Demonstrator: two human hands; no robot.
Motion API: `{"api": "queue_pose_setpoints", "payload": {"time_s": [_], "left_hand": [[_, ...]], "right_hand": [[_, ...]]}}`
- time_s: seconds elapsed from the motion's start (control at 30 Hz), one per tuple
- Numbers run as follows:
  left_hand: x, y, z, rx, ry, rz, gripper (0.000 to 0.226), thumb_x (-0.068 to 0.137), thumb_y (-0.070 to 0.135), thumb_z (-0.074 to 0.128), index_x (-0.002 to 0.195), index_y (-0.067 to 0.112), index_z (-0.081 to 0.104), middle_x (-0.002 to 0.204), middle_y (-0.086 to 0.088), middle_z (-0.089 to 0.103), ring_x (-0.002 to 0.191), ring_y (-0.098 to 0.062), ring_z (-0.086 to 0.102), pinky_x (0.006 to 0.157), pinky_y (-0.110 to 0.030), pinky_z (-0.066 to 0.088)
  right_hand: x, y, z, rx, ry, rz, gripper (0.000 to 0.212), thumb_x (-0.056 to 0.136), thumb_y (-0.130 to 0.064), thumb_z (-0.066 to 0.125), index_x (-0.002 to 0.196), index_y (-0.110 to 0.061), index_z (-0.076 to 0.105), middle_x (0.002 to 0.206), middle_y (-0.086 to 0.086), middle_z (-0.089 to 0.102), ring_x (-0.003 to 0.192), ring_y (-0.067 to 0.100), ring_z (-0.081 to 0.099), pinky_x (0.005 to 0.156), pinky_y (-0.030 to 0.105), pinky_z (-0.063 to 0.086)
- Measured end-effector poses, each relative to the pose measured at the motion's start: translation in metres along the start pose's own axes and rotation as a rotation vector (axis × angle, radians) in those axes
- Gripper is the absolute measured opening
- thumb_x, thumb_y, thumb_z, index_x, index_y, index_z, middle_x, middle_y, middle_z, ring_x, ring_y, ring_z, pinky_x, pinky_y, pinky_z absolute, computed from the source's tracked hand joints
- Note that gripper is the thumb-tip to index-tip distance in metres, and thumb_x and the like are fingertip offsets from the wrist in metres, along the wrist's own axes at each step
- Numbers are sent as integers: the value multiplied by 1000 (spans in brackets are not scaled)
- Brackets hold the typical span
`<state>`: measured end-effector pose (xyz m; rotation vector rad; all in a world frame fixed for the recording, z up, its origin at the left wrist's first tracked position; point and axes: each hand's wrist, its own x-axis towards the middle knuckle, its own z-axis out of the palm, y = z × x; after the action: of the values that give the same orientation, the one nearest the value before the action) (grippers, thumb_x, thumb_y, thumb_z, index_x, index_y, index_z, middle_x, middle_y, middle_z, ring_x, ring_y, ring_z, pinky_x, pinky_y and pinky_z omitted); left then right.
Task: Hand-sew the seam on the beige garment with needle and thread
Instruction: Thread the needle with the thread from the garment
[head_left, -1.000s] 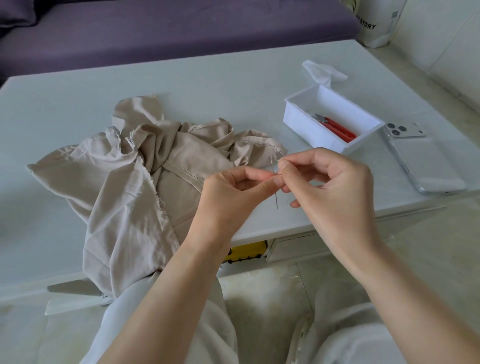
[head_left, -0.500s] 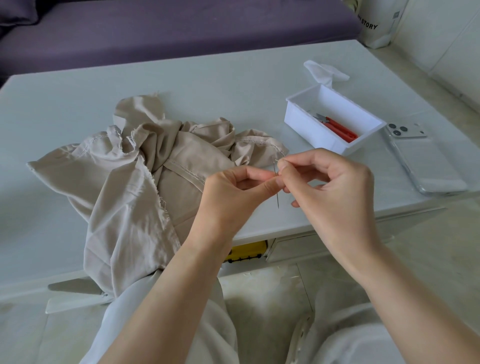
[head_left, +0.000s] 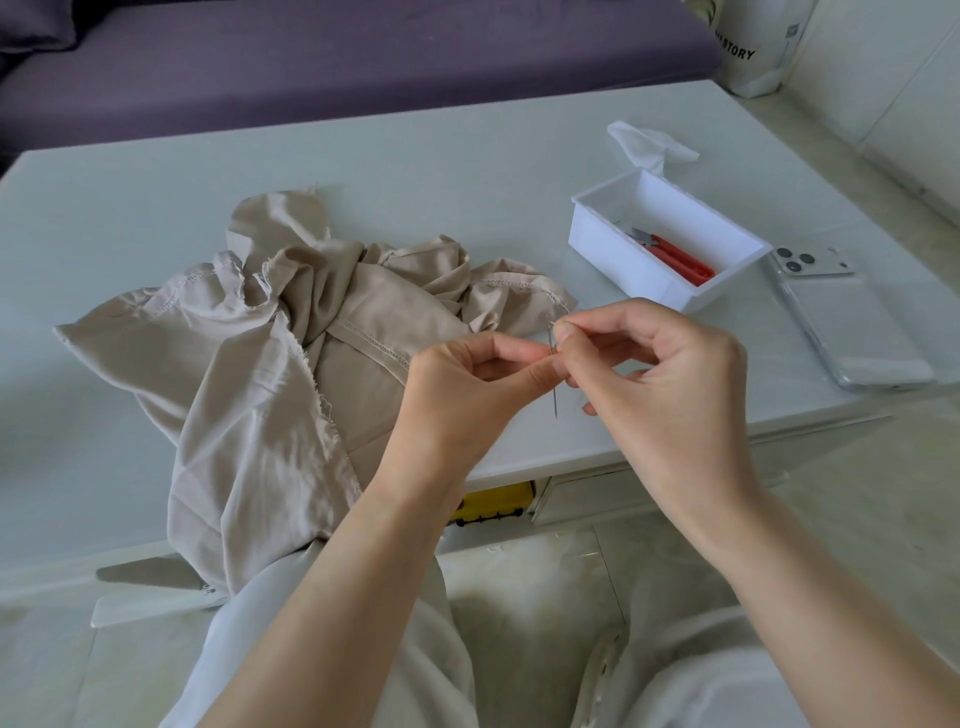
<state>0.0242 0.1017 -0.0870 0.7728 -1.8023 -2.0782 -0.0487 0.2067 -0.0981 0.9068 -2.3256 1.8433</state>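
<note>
Head view, left hand (head_left: 457, 395): thumb and forefinger pinch needle (head_left: 555, 400), point down.
Right hand (head_left: 670, 384): fingertips pinched at the needle's top, probably on thread, which is too fine to see.
Step (judged): threading; hold the needle steady.
Beige garment (head_left: 291, 364): crumpled on table (head_left: 467, 171), untouched.

1. Left hand (head_left: 457, 400) and right hand (head_left: 670, 379) — bare, with short-trimmed nails.
2. Forearms (head_left: 332, 592) bare as far as the lower edge of the view.
3. Loose white cloth (head_left: 701, 670) covers both thighs — thin, softly creased, with a puckered seam along the right leg's inner side.
</note>
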Motion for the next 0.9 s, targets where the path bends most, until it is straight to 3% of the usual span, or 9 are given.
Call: {"api": "queue_pose_setpoints", "payload": {"time_s": [0.13,0.33,0.53,0.9], "left_hand": [[1,-1,0,-2,7,-2,28,57,33,75,74,11,71,73,0,74,73,-6,69,67,-9,47],[-1,0,0,5,7,-9,17,65,25,76,72,10,70,69,1,73,68,-2,67,57,-6,43],[-2,0,1,6,11,7,9,74,14,75,72,8,69,59,6,69,46,4,56,44,-4,35],[-2,0,0,34,34,61,9,74,11,76,72,5,70,60,5,69,49,3,57,45,-5,36]], "right_hand": [[0,0,0,2,3,-1,3,81,-18,70,82,-20,72,68,-12,69,66,11,67,58,38,56],[0,1,1,-10,5,-8,4,81,-21,69,82,-20,72,69,-12,69,67,13,67,59,39,56],[0,2,1,-20,3,-13,4,81,-20,68,82,-19,72,68,-12,69,67,12,66,59,39,56],[1,-2,0,0,-16,29,5,82,-18,71,82,-23,72,69,-15,69,66,9,66,60,32,55]]}}
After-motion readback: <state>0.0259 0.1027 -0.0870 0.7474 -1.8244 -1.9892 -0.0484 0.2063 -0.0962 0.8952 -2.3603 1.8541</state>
